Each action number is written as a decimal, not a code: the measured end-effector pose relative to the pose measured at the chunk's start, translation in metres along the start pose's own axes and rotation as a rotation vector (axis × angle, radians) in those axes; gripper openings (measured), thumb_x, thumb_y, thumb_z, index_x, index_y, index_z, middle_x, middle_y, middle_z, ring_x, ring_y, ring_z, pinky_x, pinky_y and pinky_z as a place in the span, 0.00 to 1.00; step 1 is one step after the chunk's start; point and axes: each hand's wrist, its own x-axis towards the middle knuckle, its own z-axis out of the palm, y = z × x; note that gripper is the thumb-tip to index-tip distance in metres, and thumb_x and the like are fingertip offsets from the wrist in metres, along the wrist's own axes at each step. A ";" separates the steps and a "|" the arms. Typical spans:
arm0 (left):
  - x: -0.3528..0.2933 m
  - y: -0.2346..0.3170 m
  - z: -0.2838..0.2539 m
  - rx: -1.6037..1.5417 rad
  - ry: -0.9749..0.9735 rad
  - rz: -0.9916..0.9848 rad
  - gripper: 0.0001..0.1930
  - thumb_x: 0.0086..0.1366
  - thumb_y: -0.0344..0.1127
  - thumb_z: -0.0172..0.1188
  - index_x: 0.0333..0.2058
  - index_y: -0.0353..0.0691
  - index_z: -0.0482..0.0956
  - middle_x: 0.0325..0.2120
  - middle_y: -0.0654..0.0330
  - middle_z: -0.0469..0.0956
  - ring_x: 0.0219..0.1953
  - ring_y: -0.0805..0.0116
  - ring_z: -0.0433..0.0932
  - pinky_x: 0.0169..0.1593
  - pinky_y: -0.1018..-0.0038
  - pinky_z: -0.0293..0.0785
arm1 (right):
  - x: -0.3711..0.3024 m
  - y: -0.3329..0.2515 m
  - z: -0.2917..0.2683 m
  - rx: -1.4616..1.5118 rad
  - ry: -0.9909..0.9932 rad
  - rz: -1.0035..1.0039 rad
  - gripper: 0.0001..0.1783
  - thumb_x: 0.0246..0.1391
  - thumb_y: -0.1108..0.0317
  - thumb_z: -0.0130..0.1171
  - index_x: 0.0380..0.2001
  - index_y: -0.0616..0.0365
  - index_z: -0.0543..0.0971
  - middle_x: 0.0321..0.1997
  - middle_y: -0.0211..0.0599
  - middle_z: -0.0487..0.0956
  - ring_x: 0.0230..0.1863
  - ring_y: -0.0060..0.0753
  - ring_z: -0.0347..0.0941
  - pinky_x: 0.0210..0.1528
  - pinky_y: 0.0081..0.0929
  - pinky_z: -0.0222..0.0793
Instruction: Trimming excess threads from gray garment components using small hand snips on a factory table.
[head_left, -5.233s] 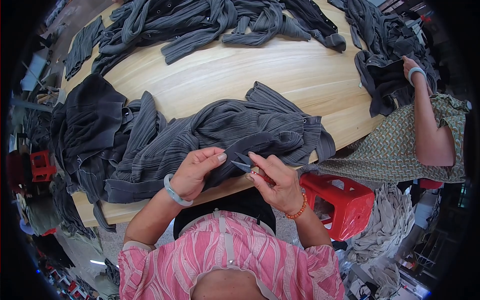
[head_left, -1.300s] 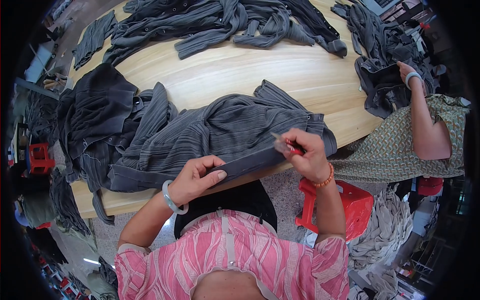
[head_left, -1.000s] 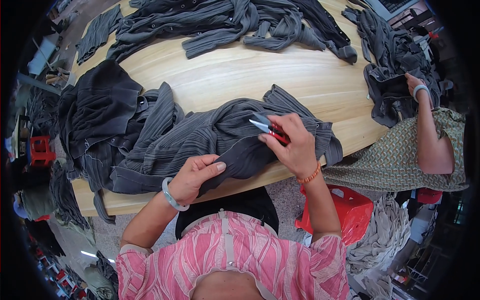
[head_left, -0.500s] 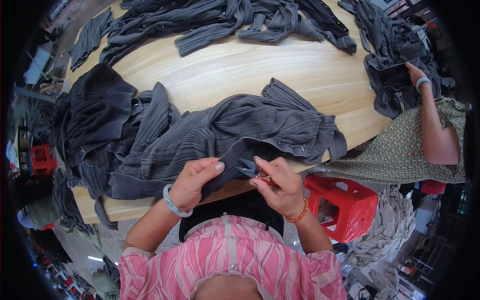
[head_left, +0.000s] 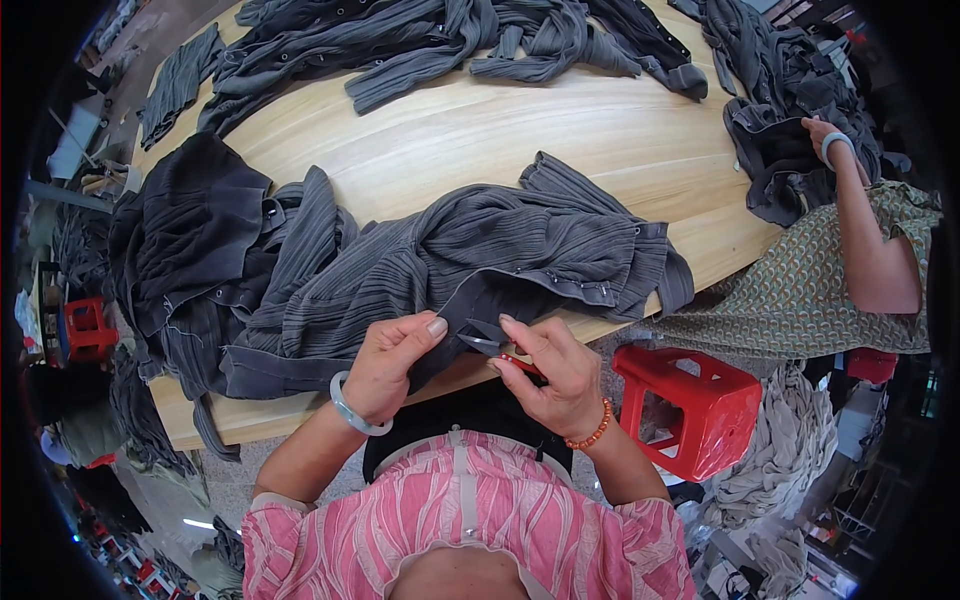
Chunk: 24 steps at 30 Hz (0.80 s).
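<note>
A grey ribbed garment (head_left: 470, 250) with snap buttons lies spread on the wooden table (head_left: 520, 120) in front of me. My left hand (head_left: 392, 362) pinches the garment's near edge at the table's front. My right hand (head_left: 552, 372) holds small red-handled thread snips (head_left: 492, 346), their blades pointing left at the pinched fabric, close to my left fingertips.
More grey garments are heaped at my left (head_left: 190, 240) and strewn along the table's far side (head_left: 450, 40). Another person (head_left: 860, 240) sits at the right, a hand on a dark pile (head_left: 780, 150). A red plastic stool (head_left: 690, 405) stands at my right.
My right hand went out over the garment with the snips, then came back to the near edge. Now both hands meet there, snips at the pinched fabric.
</note>
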 end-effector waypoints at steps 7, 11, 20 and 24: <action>-0.001 -0.001 -0.002 -0.041 0.005 -0.007 0.15 0.77 0.37 0.56 0.47 0.30 0.84 0.40 0.62 0.85 0.40 0.81 0.79 0.47 0.82 0.73 | 0.003 0.000 0.005 -0.039 0.032 0.000 0.28 0.49 0.70 0.76 0.56 0.57 0.82 0.35 0.37 0.80 0.28 0.33 0.79 0.28 0.27 0.73; -0.001 -0.002 -0.006 -0.059 -0.021 -0.019 0.15 0.77 0.37 0.56 0.48 0.30 0.84 0.40 0.62 0.85 0.40 0.81 0.79 0.48 0.81 0.73 | 0.003 0.000 0.007 -0.022 0.052 0.047 0.28 0.50 0.72 0.75 0.56 0.58 0.82 0.34 0.37 0.79 0.28 0.32 0.79 0.28 0.26 0.73; -0.001 -0.003 -0.006 -0.133 -0.026 -0.041 0.14 0.76 0.34 0.56 0.50 0.30 0.83 0.43 0.60 0.85 0.42 0.78 0.80 0.51 0.80 0.74 | 0.001 0.008 0.018 0.129 0.111 0.192 0.26 0.55 0.68 0.72 0.57 0.59 0.81 0.35 0.36 0.77 0.28 0.29 0.79 0.28 0.27 0.74; -0.001 -0.002 -0.010 -0.161 -0.043 -0.056 0.14 0.75 0.34 0.57 0.50 0.30 0.83 0.43 0.60 0.86 0.42 0.78 0.80 0.51 0.80 0.74 | -0.002 0.009 0.014 0.199 0.062 0.172 0.26 0.55 0.70 0.72 0.57 0.59 0.80 0.35 0.37 0.77 0.28 0.30 0.79 0.30 0.26 0.74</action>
